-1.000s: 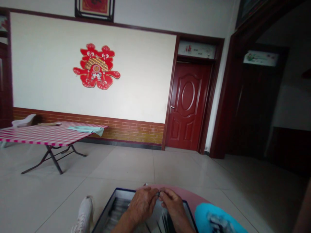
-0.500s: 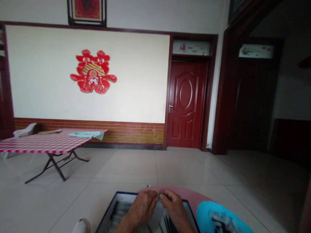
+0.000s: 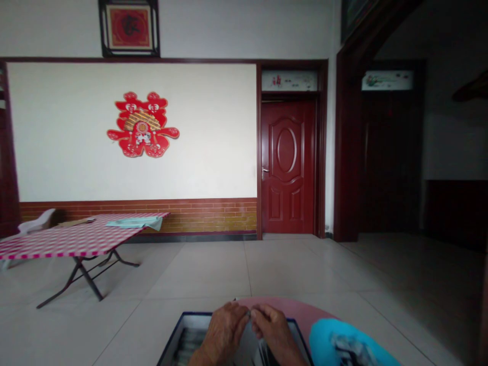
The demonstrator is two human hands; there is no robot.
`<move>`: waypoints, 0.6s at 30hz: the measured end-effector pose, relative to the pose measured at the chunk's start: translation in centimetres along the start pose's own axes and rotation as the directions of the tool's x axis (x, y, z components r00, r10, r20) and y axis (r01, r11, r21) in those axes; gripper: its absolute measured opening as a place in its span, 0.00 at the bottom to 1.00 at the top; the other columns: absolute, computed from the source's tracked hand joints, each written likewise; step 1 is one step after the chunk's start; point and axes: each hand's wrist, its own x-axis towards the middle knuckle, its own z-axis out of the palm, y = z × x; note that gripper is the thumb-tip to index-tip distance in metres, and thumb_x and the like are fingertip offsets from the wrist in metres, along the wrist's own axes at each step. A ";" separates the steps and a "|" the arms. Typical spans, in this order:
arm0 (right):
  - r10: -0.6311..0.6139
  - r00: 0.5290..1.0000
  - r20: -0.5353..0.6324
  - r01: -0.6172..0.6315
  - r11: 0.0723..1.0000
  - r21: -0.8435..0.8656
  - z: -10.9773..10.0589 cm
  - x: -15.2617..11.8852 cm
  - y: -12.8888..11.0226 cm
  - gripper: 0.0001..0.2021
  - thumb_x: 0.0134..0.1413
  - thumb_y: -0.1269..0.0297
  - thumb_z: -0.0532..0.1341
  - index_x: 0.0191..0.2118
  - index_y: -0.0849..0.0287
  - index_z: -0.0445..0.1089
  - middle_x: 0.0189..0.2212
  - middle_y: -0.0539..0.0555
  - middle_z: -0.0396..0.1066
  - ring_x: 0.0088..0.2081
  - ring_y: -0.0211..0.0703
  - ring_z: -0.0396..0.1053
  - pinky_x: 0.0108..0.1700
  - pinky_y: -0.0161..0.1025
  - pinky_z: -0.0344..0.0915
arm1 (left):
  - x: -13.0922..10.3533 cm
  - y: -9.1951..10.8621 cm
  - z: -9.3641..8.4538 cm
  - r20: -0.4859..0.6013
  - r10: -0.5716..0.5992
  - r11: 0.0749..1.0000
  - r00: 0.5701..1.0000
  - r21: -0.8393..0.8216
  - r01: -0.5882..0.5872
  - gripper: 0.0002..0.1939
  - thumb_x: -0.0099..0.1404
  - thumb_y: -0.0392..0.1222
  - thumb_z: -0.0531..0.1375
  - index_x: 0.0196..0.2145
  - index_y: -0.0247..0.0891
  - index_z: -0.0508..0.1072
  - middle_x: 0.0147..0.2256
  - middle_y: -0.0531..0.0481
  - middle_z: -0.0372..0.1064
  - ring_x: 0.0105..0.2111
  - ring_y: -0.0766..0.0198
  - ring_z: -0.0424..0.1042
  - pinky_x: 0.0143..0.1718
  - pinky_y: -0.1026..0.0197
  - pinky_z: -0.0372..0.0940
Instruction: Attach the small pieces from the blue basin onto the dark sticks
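Note:
Both hands are close together above a white tray with a dark blue rim (image 3: 195, 314). My left hand (image 3: 224, 328) has its thumb and fingers pinched near the middle. Facing it, my right hand (image 3: 272, 328) pinches as well, fingertips almost meeting the left ones. Between the fingertips shows a tiny dark piece (image 3: 249, 313), too small to name. Inside the tray, thin greyish strips (image 3: 186, 341) lie on the left, and dark thin pieces (image 3: 263, 353) stick up under my right hand.
The tray rests on a pink round surface (image 3: 305, 312). To its right is a bright blue bag or bowl (image 3: 322, 335) with dark and pale contents. A folding table with a checked cloth (image 3: 76, 241) stands at left. Beyond are a tiled floor (image 3: 206, 274) and a red door (image 3: 287, 168).
The view has tilted up and shifted slightly, so the wall and the table appear lower. My hands stay pinched together over the tray with little visible movement.

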 end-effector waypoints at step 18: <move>-0.224 0.974 -0.022 0.186 0.859 -0.476 -0.5 -0.7 0.7 0.10 0.52 0.61 0.50 0.25 0.54 0.64 0.26 0.51 0.68 0.31 0.42 0.66 0.36 0.35 0.60 | -0.2 0.5 0.7 0.046 -0.066 0.998 0.997 0.016 0.065 0.08 0.63 0.37 0.51 0.35 0.41 0.70 0.31 0.48 0.68 0.34 0.59 0.66 0.37 0.59 0.59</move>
